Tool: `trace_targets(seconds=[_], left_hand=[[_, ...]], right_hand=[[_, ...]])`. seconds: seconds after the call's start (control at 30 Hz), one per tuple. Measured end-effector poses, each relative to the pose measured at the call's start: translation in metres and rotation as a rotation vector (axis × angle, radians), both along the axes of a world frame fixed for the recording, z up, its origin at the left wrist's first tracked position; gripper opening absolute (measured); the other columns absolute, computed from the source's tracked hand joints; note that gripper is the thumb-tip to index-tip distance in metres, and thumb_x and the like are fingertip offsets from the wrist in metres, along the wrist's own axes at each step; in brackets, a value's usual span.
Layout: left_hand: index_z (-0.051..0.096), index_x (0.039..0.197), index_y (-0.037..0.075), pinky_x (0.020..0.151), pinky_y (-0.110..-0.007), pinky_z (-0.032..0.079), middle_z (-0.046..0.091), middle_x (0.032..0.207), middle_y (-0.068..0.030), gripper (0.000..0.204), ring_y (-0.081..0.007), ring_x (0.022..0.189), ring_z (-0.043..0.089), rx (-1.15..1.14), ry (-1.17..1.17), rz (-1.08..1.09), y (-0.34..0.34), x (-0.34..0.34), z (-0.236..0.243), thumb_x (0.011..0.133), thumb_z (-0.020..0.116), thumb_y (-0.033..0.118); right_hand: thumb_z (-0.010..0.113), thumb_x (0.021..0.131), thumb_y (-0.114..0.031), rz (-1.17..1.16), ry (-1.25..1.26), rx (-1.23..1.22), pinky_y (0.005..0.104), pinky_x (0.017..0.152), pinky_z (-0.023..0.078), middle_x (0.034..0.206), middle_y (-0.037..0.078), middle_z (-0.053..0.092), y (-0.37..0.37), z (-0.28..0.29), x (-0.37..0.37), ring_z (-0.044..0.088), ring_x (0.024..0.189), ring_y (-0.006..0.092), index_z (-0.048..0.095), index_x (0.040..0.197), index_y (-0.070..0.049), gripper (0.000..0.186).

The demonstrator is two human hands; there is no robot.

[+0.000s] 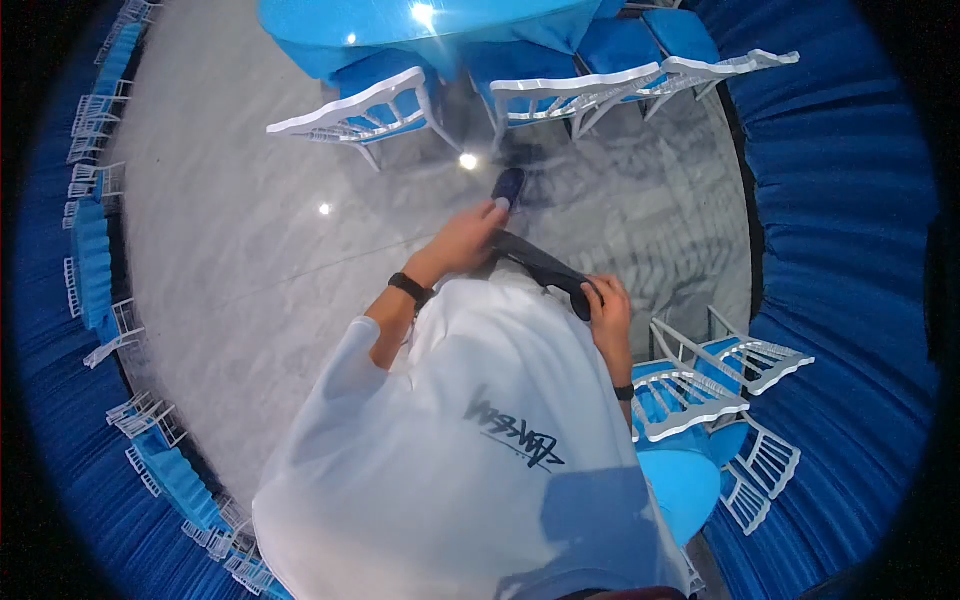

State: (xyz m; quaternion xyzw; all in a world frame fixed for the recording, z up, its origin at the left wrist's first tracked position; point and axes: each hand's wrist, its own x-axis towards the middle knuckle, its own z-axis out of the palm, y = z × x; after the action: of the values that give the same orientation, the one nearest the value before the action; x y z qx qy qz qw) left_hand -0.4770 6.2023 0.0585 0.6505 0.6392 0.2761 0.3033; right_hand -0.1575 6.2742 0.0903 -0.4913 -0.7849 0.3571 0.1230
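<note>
A long black strap-like object (540, 262) stretches between my two hands in front of my white shirt; I cannot make out its exact kind. My left hand (472, 236), with a black band on its wrist, is closed at the object's upper left end. Around its wider lower right end my right hand (610, 308) has its fingers curled, and that wrist also carries a dark band. Just beyond my left fingers shows a dark shoe (509, 186) on the floor. Part of each hand's grip is hidden.
Ahead stands a table with a bright blue cloth (450, 28), white-backed chairs (385, 105) along it. More white chairs (690, 400) stand close at my right. Dark blue drapes (850, 250) hang at the sides. Chairs and blue-covered tables (92, 255) line the left, beyond the pale floor (250, 200).
</note>
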Motion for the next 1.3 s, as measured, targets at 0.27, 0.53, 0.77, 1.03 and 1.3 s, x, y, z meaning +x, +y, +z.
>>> trace_targets(seconds=[0.27,0.53,0.77,1.03,1.3], left_hand=[[0.062,0.108,0.007,0.082,-0.051,0.053,0.067,0.099,-0.0184,0.026,-0.0401,0.097,0.067,-0.104,-0.181,0.103,0.127,-0.073,-0.012,0.081,0.063,0.003],[0.062,0.127,0.006,0.097,-0.05,0.054,0.07,0.119,-0.0199,0.038,-0.0412,0.111,0.066,0.192,0.216,0.551,0.266,-0.155,-0.021,0.091,0.067,0.017],[0.062,0.133,0.006,0.103,-0.05,0.051,0.066,0.128,-0.0209,0.054,-0.0405,0.12,0.063,-0.241,0.2,0.018,0.254,-0.135,-0.025,0.081,0.074,0.015],[0.045,0.154,0.006,0.12,-0.048,0.035,0.054,0.148,-0.0153,0.082,-0.0354,0.14,0.047,0.058,0.237,0.11,0.21,-0.112,-0.05,0.077,0.075,0.009],[0.042,0.157,0.005,0.121,-0.048,0.035,0.049,0.156,-0.0149,0.083,-0.036,0.148,0.042,0.012,0.288,0.033,0.203,-0.118,-0.042,0.08,0.074,0.009]], right_hand=[[0.063,0.104,-0.026,-0.056,-0.108,-0.107,0.0489,0.083,0.051,0.097,0.025,0.07,0.13,0.015,-0.067,0.067,0.092,0.0446,0.07,0.11,0.004,0.031],[0.069,0.096,-0.022,0.055,-0.033,0.481,0.0523,0.113,0.04,0.147,0.027,0.05,0.274,0.024,-0.21,0.05,0.134,0.0452,0.055,0.147,-0.004,0.055],[0.073,0.087,-0.015,0.46,-0.265,0.468,0.0561,0.125,0.026,0.158,0.021,0.044,0.241,-0.035,-0.252,0.039,0.149,0.0386,0.055,0.148,-0.008,0.064],[0.071,0.087,-0.007,0.477,-0.261,0.418,0.055,0.124,0.028,0.151,0.014,0.053,0.25,-0.045,-0.25,0.047,0.142,0.0331,0.057,0.147,-0.014,0.062],[0.068,0.081,0.002,0.754,-0.172,0.059,0.0476,0.092,0.051,0.115,0.014,0.073,0.359,-0.04,-0.243,0.068,0.106,0.034,0.074,0.123,-0.01,0.044]])
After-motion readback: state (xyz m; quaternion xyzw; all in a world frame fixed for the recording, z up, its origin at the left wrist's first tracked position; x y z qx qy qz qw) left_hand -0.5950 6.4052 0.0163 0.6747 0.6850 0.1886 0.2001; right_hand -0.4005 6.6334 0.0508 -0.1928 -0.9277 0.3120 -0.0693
